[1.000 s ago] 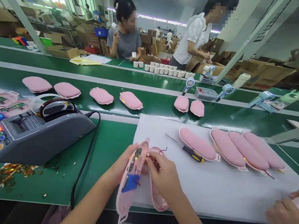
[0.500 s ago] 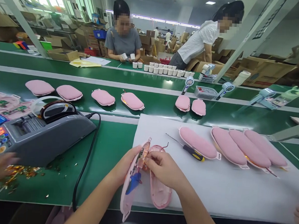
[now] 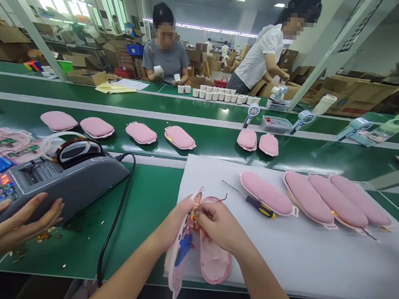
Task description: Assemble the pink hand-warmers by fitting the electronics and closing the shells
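Observation:
My left hand is closed around a pink shell half, which stands tilted on its long edge. Inside it show a blue wrapped part and shiny orange film. With fingertips pinched together, my right hand grips at the orange film; its exact hold is partly hidden. Under my right hand a second pink shell half lies with its hollow side up, and a thin dark wire sticks out at its top. A screwdriver rests to the right on the white sheet.
Several padded pink cases lie on the sheet, others on the green conveyor. A grey tape dispenser with a black cable stands left; a co-worker's hand is beside it. Two people work across the line.
The co-worker's hand at left has moved right, in front of the tape dispenser. My hands keep their hold, and the upright shell half has turned slightly.

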The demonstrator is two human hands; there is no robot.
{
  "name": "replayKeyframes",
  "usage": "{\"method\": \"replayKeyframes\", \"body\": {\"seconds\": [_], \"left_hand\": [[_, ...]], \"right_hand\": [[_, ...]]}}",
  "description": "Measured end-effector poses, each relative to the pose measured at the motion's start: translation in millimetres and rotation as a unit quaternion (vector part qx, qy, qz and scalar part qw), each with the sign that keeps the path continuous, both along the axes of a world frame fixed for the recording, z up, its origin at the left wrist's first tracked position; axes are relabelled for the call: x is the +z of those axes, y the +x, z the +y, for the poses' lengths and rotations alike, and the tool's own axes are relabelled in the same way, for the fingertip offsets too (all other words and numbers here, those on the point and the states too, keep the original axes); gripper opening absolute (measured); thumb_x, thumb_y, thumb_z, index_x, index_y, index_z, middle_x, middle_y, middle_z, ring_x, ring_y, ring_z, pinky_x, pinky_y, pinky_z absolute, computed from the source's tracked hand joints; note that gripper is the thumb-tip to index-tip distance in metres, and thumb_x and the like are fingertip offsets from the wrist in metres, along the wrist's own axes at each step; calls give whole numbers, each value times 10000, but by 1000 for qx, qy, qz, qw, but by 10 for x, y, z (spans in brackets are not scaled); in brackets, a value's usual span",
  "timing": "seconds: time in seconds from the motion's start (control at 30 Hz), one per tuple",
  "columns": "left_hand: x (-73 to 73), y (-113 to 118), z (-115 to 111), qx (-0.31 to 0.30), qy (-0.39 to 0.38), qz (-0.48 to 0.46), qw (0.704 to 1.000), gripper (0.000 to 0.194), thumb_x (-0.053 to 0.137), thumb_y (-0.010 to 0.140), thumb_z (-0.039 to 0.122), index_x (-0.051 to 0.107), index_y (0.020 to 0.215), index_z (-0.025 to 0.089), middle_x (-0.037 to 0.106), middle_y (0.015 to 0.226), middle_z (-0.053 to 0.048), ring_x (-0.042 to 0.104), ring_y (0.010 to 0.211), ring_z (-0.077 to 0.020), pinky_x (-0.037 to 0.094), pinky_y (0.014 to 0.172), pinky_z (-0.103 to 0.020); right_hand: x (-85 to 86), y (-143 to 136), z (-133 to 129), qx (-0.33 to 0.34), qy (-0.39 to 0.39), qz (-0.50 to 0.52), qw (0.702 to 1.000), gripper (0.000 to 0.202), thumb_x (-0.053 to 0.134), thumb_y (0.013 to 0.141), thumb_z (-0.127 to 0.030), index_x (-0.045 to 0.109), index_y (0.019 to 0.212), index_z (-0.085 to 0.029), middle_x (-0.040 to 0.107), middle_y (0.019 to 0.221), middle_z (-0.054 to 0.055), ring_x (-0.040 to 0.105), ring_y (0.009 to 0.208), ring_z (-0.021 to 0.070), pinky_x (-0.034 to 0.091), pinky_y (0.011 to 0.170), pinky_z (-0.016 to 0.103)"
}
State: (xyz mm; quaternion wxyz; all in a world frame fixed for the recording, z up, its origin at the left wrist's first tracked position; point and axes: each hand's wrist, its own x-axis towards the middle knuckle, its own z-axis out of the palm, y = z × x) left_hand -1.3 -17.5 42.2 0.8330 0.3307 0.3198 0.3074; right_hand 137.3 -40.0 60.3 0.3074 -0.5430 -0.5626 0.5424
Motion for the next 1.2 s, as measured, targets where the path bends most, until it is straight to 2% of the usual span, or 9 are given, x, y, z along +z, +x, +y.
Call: {"method": "replayKeyframes", "body": {"seconds": [0.23,0.3,0.37,0.43,0.57,0.67,0.8,1.0,1.2], "left_hand": [[24,13,-28,-8,-4,6,1000,416,633,711,570,609,780,160,573,547,-11,562,534,-160,455,567,-275],[14,5,-34,14,-16,38,999,433,628,713,573,636,800,149,591,539,-19,559,509,-161,430,507,-259],[-9,-6,-42,41,-38,63,996,463,628,705,593,650,783,137,625,569,-40,565,509,-164,410,466,-244],[-29,-15,-48,60,-46,60,995,472,635,703,592,659,757,124,649,600,-58,579,532,-165,423,484,-242],[-22,-13,-54,57,-19,25,998,457,651,720,543,687,833,102,673,632,-79,605,578,-180,462,580,-266],[13,0,-62,50,-4,19,999,483,640,732,547,684,926,107,702,738,-98,624,642,-199,475,628,-288],[43,8,-73,4,49,-26,998,488,604,764,543,672,993,118,698,800,-106,632,729,-226,458,662,-297],[23,-46,-69,-20,102,-40,994,468,586,801,509,620,1106,155,662,771,-67,604,710,-192,406,637,-268],[17,-56,-81,-6,93,-42,995,447,618,771,517,637,1026,150,615,742,-46,557,669,-164,398,604,-251]], "right_hand": [[49,69,-37,1,-8,4,1000,207,457,812,-256,566,648,-190,545,535,-34,510,463,101,355,447,201],[44,192,-30,-104,56,-63,991,228,479,829,-341,638,774,-187,597,636,-8,517,502,114,393,493,231],[-3,344,-1,-247,120,-162,948,304,509,815,-410,662,947,-183,629,805,33,533,572,133,441,592,284],[-78,474,44,-308,124,-220,917,383,559,774,-438,647,1042,-178,628,871,52,551,639,154,453,682,329],[-171,523,119,-230,39,-54,971,344,609,712,-439,626,921,-167,599,742,2,553,581,132,434,560,273],[-121,402,104,-177,16,108,978,335,615,709,-458,599,847,-153,590,676,-11,513,503,93,382,446,216],[-26,213,19,-63,-17,191,979,336,647,747,-431,563,946,-173,603,633,-43,474,421,59,355,403,176],[26,89,-72,-45,-36,153,986,300,641,776,-440,594,786,-144,577,586,-20,486,450,66,374,419,176],[167,103,-196,-41,16,24,999,147,499,829,-247,606,772,-165,557,643,-24,531,508,77,411,470,184]]}}
